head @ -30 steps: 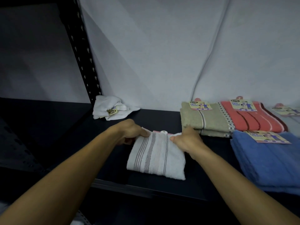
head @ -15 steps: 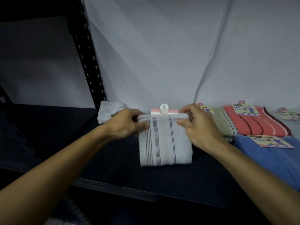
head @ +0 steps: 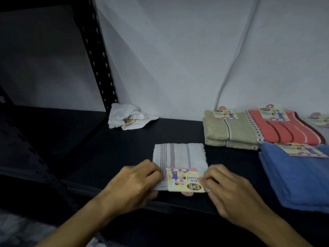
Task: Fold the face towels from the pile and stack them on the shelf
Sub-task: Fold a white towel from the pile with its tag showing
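Note:
A folded white face towel (head: pixel 179 155) with thin dark stripes lies flat on the dark shelf (head: pixel 89 157), its yellow paper label (head: pixel 184 180) turned toward me at the near edge. My left hand (head: pixel 135 180) grips the towel's near left corner with curled fingers. My right hand (head: pixel 229 188) pinches the near right corner beside the label. Both hands sit at the shelf's front edge.
A crumpled white towel (head: pixel 128 115) lies by the black upright post (head: pixel 99 56) at the back. To the right lie folded towels with labels: beige (head: pixel 229 134), coral (head: pixel 284 129), blue (head: pixel 295 177). A white wall stands behind.
The striped towel was held up by its top edge; it has been flipped down toward me and now lies flat, label side up near the front edge. Both hands came down with it.

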`<state>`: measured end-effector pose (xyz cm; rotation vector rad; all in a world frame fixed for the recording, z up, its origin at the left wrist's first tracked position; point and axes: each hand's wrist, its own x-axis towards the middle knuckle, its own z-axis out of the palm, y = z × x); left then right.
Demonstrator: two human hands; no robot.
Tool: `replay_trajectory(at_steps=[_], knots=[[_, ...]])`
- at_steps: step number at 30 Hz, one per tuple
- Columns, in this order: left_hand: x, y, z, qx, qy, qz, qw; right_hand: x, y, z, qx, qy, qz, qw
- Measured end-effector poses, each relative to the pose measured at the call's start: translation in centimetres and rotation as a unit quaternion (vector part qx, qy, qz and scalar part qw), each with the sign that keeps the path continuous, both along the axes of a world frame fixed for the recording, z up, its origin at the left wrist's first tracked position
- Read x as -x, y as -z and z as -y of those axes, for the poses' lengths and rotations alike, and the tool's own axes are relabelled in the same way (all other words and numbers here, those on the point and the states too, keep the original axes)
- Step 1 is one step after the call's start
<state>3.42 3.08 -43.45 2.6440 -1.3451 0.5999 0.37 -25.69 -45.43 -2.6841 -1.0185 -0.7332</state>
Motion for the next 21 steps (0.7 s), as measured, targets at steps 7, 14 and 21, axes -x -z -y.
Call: replay_trajectory(at_steps=[7, 14, 21], knots=[[1.2, -0.2, -0.6, -0.012, -0.023, -0.108, 0.994, 0.8, -0.9, 0.5, 0.001, -0.004, -0.133, 0.991], [-0.3, -3.1, -0.7, 0.112, -0.105, -0.231, 0.961, -0.8, -3.0, 0.7, -0.083, 0.038, -0.244, 0.966], [-2.7, -2.8, 3.6, -0.049, -0.185, -0.267, 0.944, -4.5, -3.0, -3.6, -0.053, 0.137, -0.202, 0.968]])
